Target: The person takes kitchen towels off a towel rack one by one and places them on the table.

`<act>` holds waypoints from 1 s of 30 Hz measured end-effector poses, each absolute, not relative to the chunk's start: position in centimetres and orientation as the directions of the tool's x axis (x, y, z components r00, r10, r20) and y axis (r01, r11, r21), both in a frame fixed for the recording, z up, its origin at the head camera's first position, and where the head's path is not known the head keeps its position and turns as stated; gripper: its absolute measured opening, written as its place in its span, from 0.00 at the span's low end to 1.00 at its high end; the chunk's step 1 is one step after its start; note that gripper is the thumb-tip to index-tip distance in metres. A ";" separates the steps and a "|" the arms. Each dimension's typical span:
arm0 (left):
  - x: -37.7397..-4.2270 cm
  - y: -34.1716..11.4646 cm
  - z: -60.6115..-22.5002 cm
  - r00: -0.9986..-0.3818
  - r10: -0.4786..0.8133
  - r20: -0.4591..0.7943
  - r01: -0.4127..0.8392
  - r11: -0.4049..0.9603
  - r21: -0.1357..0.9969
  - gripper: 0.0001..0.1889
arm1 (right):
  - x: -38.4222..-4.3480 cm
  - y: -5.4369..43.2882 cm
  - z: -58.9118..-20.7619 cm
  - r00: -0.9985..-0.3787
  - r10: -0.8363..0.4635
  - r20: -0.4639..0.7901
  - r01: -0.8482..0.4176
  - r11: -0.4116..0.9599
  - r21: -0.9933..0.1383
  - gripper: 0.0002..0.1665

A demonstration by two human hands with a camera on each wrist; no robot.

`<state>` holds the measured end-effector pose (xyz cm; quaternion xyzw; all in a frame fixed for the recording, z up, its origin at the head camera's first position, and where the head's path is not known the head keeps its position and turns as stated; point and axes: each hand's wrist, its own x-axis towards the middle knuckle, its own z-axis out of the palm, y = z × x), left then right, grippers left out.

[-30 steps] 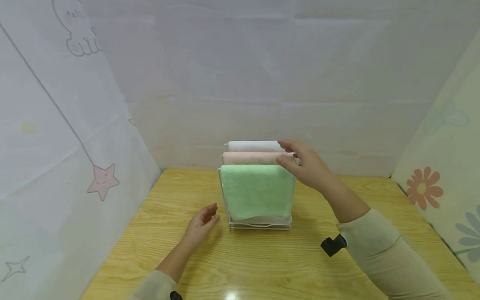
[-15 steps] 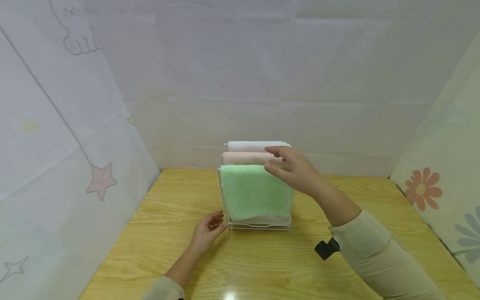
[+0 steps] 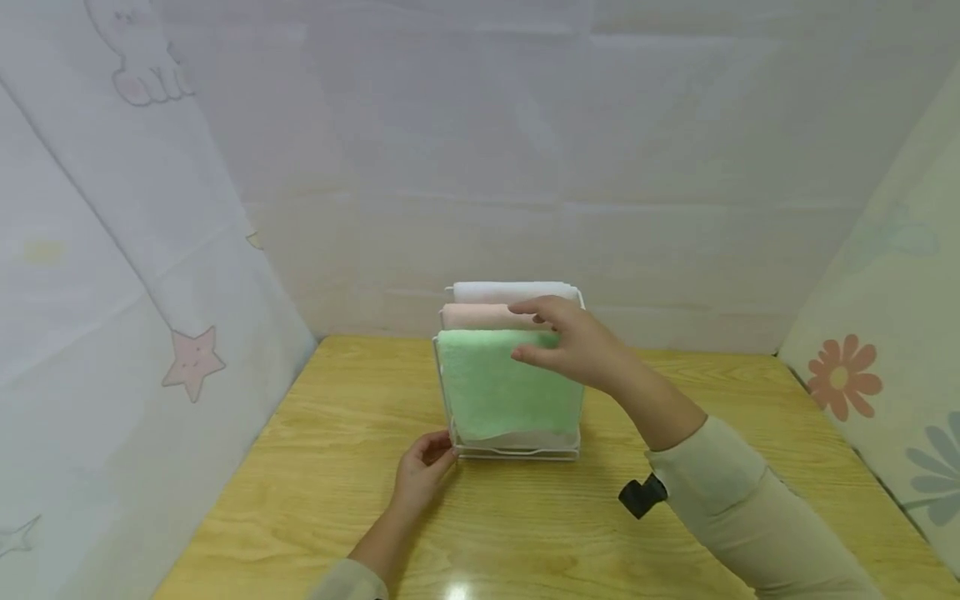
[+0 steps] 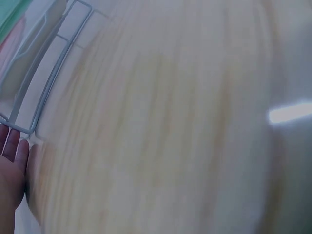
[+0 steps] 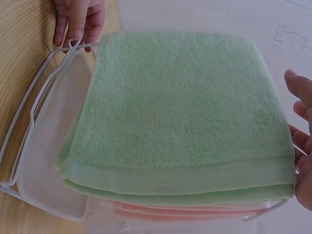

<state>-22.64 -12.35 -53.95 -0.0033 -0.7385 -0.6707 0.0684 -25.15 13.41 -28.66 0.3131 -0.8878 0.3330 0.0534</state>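
Note:
A white wire towel rack [image 3: 517, 454] stands on the table with a green towel [image 3: 510, 392] draped at the front. Behind it hang a pink towel [image 3: 480, 316] and a white towel [image 3: 502, 291]. My left hand [image 3: 422, 475] holds the rack's lower left corner; in the right wrist view its thumb lies on the wire, other fingers behind. The right hand [image 3: 573, 346] hovers at the top right of the green towel, thumb in front and fingers spread over the pink one. In the right wrist view the right fingers [image 5: 302, 139] are beside the green towel's upper edge.
Below the towels, a pale tray [image 5: 53, 146] sits in the rack's base. Under it is a wood-grain table [image 3: 315, 467]. A pale cloth backdrop [image 3: 420, 167] rises behind, with printed side panels left and right.
My left hand has moved right and come onto the rack's lower left corner. The right hand has shifted left and slightly down over the towels, its thumb now in front of the green one.

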 end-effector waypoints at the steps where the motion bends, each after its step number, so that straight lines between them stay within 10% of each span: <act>1: -22.6 -12.3 -54.0 -0.990 -0.096 0.102 0.093 0.093 0.991 0.17 | -25.2 13.3 -28.6 -0.796 -0.526 0.301 -0.594 0.582 -0.555 0.35; 30: -22.5 -11.0 -54.4 -0.992 -0.102 0.080 0.078 0.028 0.997 0.17 | -25.7 10.8 -29.1 -0.893 -0.380 0.243 -0.450 0.779 -0.436 0.15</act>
